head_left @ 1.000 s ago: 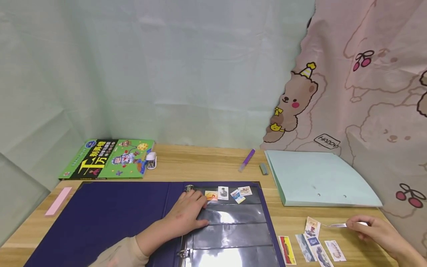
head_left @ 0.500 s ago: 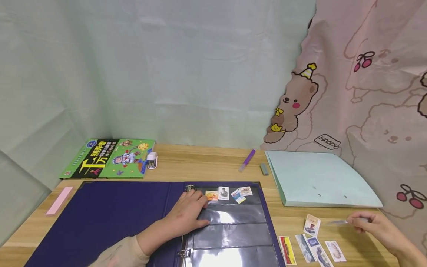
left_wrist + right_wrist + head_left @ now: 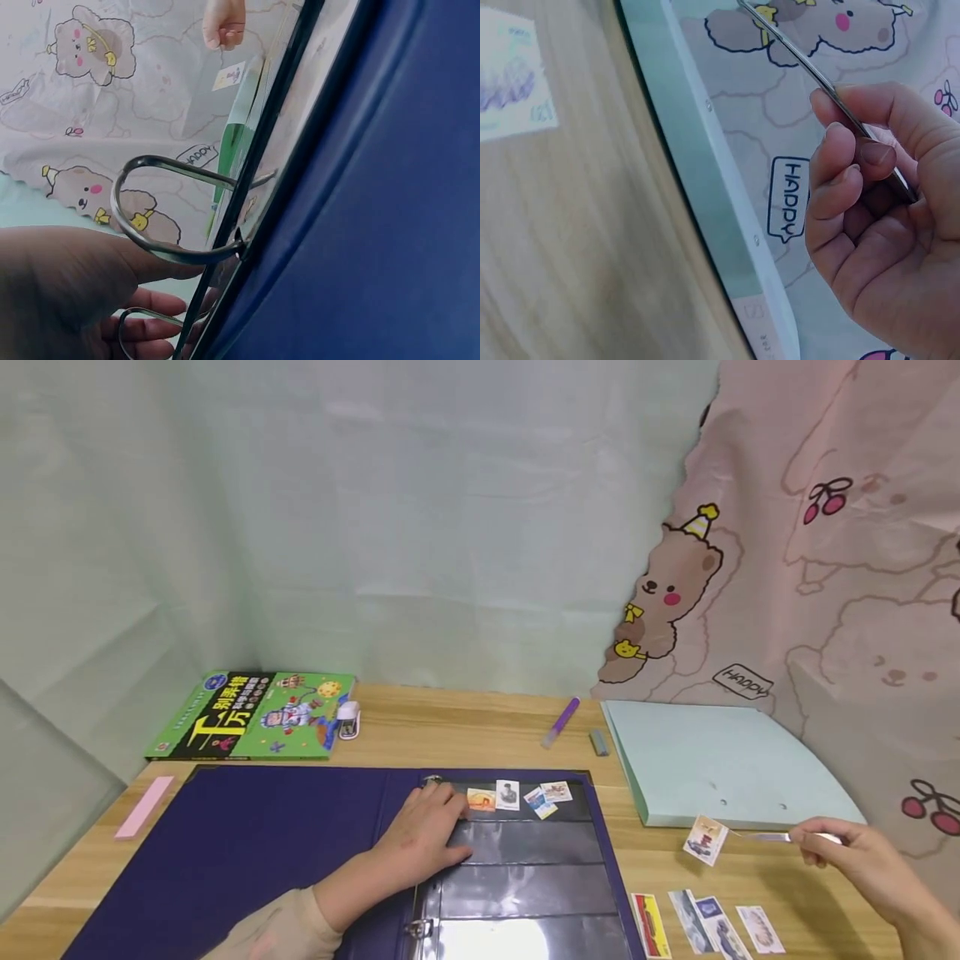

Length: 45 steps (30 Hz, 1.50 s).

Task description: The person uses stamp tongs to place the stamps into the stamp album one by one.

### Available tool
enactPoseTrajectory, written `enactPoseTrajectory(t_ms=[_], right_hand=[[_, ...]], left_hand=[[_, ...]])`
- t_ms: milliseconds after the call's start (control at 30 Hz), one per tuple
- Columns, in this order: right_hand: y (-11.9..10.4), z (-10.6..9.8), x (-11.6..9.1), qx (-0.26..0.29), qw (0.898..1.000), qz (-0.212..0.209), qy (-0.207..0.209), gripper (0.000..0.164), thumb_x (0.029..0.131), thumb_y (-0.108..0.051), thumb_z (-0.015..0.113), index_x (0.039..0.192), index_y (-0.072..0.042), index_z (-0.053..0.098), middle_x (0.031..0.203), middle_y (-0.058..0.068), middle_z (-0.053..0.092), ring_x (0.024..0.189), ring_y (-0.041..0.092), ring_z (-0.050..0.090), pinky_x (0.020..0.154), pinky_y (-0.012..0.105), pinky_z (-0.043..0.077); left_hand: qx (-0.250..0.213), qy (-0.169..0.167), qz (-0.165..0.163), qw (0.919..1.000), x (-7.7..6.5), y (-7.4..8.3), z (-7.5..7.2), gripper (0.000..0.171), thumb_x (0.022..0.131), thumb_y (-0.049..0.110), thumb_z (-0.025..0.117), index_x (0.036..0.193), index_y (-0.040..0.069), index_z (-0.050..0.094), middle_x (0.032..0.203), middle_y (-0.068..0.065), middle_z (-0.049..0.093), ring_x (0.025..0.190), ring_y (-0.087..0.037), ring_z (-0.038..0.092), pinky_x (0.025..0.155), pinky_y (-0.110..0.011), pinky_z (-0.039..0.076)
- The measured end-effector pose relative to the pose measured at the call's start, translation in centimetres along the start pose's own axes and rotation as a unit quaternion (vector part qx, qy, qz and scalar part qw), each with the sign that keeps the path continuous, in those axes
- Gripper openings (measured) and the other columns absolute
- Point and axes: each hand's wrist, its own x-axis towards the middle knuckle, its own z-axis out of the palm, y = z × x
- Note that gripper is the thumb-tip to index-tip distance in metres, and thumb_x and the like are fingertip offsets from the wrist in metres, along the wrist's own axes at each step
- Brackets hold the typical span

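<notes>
My right hand (image 3: 858,864) pinches metal tweezers (image 3: 768,837) between thumb and fingers; their shaft also shows in the right wrist view. At the tweezers' tip a small stamp (image 3: 705,841) hangs above the table, right of the album. My left hand (image 3: 426,837) rests on the stamp album (image 3: 517,843), by the binder ring at the top of the dark pocket page. Several stamps sit in that page's top row, among them an orange stamp (image 3: 481,799) beside the left fingertips. In the left wrist view the thumb lies near a metal ring (image 3: 172,161).
Loose stamps lie on the table, a red-and-yellow one (image 3: 651,926) nearest the album. Behind them is a pale green folder (image 3: 727,760). A purple pen (image 3: 561,722), grey eraser (image 3: 598,742), green book (image 3: 255,714) and pink strip (image 3: 146,807) lie around the album.
The stamp at the tweezers' tip has risen off the table, clear of the other stamps, and my right hand has moved up slightly. My left hand stays on the page.
</notes>
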Motion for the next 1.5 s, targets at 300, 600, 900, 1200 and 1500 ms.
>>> enactPoseTrajectory(t_ms=[300, 600, 900, 1200, 1500], right_hand=[[-1.6, -0.2, 0.7, -0.008, 1.0, -0.005, -0.002, 0.019, 0.092, -0.005, 0.045, 0.09, 0.004, 0.061, 0.067, -0.008, 0.052, 0.066, 0.011, 0.048, 0.059, 0.023, 0.038], [-3.3, 0.3, 1.6, 0.0, 1.0, 0.011, 0.007, 0.019, 0.092, -0.008, 0.047, 0.09, 0.005, 0.061, 0.067, -0.009, 0.054, 0.066, 0.009, 0.049, 0.059, 0.022, 0.039], [-5.0, 1.2, 2.6, 0.054, 0.998, -0.002, -0.016, 0.018, 0.091, -0.006, 0.048, 0.09, 0.004, 0.063, 0.072, -0.012, 0.06, 0.066, 0.005, 0.055, 0.061, 0.022, 0.046], [-6.7, 3.0, 4.2, 0.131, 0.99, -0.04, -0.033, 0.017, 0.09, -0.002, 0.047, 0.087, 0.003, 0.062, 0.069, -0.011, 0.056, 0.063, 0.009, 0.049, 0.058, 0.026, 0.042], [-9.1, 5.6, 6.3, 0.141, 0.989, -0.018, -0.04, 0.019, 0.09, -0.01, 0.05, 0.086, 0.006, 0.06, 0.066, -0.01, 0.055, 0.063, 0.011, 0.05, 0.059, 0.029, 0.041]], left_hand=[[0.072, -0.021, -0.015, 0.9971, 0.1, 0.4, -0.3, 0.037, 0.067, 0.044, 0.073, 0.082, 0.014, 0.059, 0.083, 0.0, 0.052, 0.081, -0.017, 0.047, 0.074, -0.034, 0.036], [0.083, 0.005, -0.002, 0.9966, 0.0, 0.3, 0.1, 0.03, 0.069, 0.038, 0.072, 0.079, 0.014, 0.055, 0.081, 0.001, 0.051, 0.08, -0.016, 0.045, 0.071, -0.032, 0.035], [0.078, 0.032, 0.017, 0.9963, -0.2, 0.3, 0.5, 0.029, 0.07, 0.033, 0.072, 0.08, 0.015, 0.053, 0.079, 0.002, 0.048, 0.077, -0.015, 0.043, 0.069, -0.03, 0.033], [0.098, 0.036, 0.043, 0.9936, -0.1, 0.1, 0.7, 0.029, 0.072, 0.033, 0.07, 0.093, 0.016, 0.058, 0.086, 0.002, 0.054, 0.084, -0.016, 0.047, 0.074, -0.032, 0.037], [0.112, 0.076, 0.109, 0.9848, 0.1, -0.4, 1.1, 0.015, 0.075, 0.023, 0.067, 0.087, 0.021, 0.057, 0.084, 0.004, 0.053, 0.08, -0.015, 0.047, 0.071, -0.03, 0.037]])
